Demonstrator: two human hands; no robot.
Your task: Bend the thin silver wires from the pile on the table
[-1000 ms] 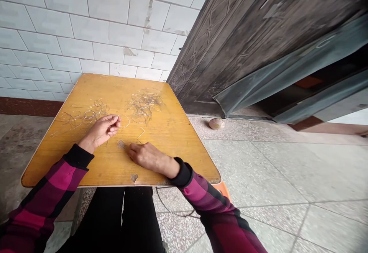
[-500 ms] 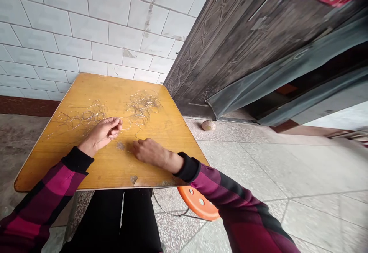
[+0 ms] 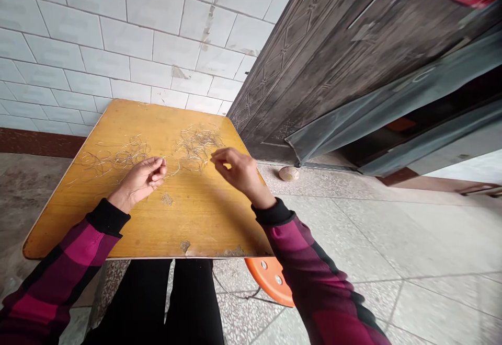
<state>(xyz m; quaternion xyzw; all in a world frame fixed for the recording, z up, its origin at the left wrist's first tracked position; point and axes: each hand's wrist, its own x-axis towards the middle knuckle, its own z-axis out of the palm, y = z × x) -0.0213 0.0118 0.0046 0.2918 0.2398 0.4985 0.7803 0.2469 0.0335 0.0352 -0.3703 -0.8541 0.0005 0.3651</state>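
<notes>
Fine silvery strands (image 3: 198, 144) lie on the table in two loose, curling tangles: a denser clump near the far edge, right of the middle, and a thinner spread of loops (image 3: 117, 159) to its left. One looped strand (image 3: 172, 170) curves out from the fingertips of the left hand (image 3: 139, 180), which hovers below the gap between the tangles. Its grip is pressed together, thumb against fingers, pinching that strand.

The right hand (image 3: 241, 172) has lifted off the table since the earlier view, when it lay low beside a worn patch (image 3: 167, 199). It now sits up and to the right, over the table's right side and just beside the denser clump. Its fingers are curled, with thumb and forefinger close together, but I can't tell whether they hold anything. The left hand has barely shifted.

The yellow wooden table (image 3: 188, 219) is chipped along its near edge (image 3: 184, 245). White wall tiles (image 3: 117, 36) fill the upper left of the frame, and a dark embossed door (image 3: 333, 57) stands at the upper right. An orange stool (image 3: 270, 279) shows below the table's near right corner, on a speckled terrazzo floor (image 3: 251, 316).
</notes>
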